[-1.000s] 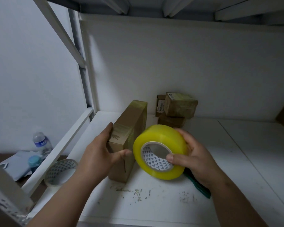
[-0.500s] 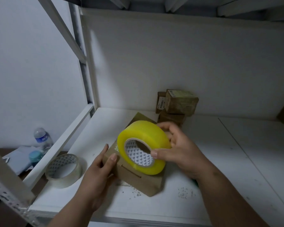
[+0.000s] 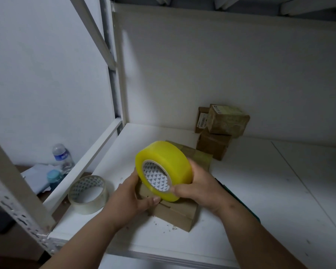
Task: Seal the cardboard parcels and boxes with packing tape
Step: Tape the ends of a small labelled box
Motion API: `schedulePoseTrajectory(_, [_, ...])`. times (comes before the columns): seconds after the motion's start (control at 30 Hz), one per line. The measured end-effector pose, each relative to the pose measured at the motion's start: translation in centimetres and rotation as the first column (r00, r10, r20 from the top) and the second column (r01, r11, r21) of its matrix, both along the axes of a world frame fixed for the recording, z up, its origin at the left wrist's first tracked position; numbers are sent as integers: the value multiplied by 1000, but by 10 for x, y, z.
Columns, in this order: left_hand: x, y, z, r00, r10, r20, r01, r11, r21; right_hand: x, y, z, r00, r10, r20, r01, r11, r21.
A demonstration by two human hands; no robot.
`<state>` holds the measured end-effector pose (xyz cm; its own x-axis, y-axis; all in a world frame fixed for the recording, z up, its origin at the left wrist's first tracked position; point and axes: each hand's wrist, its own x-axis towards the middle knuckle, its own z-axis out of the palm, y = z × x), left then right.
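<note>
A flat brown cardboard box (image 3: 179, 215) lies on the white shelf (image 3: 260, 191), partly hidden by my hands. Above it my right hand (image 3: 199, 188) grips a thick yellow roll of packing tape (image 3: 163, 168), thumb at the core's lower rim and fingers behind the roll. My left hand (image 3: 128, 199) touches the roll's lower left edge with its fingers, and its thumb lies on the box top. Whether it pinches a tape end is not visible.
A nearly spent clear tape roll (image 3: 88, 194) sits at the shelf's left front. Three small cardboard boxes (image 3: 221, 129) are stacked at the back wall. A dark green tool (image 3: 239, 202) lies behind my right wrist. A water bottle (image 3: 61, 155) stands beyond the rack's frame.
The box went from standing on its edge to lying flat on the shelf. My right hand brought the yellow roll over it, and my left hand moved from the box's side up to the roll.
</note>
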<state>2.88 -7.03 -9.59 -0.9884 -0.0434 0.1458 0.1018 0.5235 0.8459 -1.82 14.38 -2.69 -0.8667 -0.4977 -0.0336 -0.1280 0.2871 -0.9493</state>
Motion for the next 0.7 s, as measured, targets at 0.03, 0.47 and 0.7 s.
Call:
schedulePoseTrajectory(0.03, [-1, -1, -1, 1000, 5, 9, -4, 999, -46, 0, 3, 1, 1000, -3, -3, 3, 1000, 10])
schedulePoseTrajectory(0.47, [-2, -7, -1, 988, 70, 136, -26, 954, -299, 24, 112, 38, 997, -78, 14, 79, 990, -115])
schedulePoseTrajectory(0.7, [-2, -5, 10, 985, 58, 165, 26, 886, -464, 37, 129, 19, 997, -67, -33, 71, 983, 168])
